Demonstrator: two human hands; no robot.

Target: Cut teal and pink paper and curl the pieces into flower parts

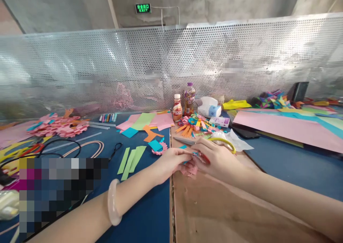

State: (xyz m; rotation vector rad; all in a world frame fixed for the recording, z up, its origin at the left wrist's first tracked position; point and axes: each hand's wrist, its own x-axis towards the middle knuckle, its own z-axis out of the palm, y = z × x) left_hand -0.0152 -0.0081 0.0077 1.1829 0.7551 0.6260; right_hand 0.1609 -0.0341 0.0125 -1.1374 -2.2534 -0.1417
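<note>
My left hand (169,163), with a pale bangle on the wrist, is closed on a pink paper piece (189,168) with blue bits. My right hand (211,157) meets it from the right, fingers pressed together at the same piece. Something red shows beside the right fingers; its shape is partly hidden. Just beyond the hands lie scissors (184,140) with open-looking blades and yellow-handled scissors (227,143). A pink scalloped paper ring (160,149) with blue paper sits left of the fingers.
Green strips (131,161) and pink sheets (164,120) lie on the left. Behind the hands stand two bottles (177,108), a tissue pack (209,110) and colourful paper pieces (197,122). Large pink sheets (284,127) lie right; a perforated metal screen (107,68) closes off the back.
</note>
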